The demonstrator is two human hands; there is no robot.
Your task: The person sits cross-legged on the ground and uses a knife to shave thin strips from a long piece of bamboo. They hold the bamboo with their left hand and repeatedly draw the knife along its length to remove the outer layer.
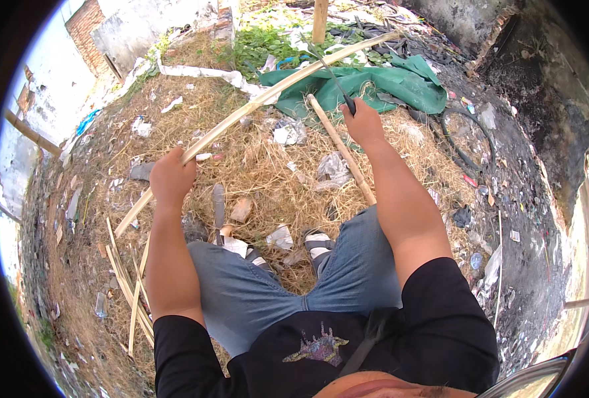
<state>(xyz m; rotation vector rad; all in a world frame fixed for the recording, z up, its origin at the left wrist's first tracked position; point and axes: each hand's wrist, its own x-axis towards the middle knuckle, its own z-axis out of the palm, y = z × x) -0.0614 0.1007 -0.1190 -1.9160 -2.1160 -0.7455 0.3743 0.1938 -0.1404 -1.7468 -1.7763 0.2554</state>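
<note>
Diagonally, pale strip point(261, 99) runs through left hand's point(172, 176) closed grip.

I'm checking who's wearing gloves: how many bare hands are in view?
2: the left hand, around a long pale strip, and the right hand, around a black-handled blade. No other hand shows.

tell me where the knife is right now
In the head view, the knife is above and right of centre, in the right grip, its blade appearing to cross the long pale strip near the green sheet.
</note>
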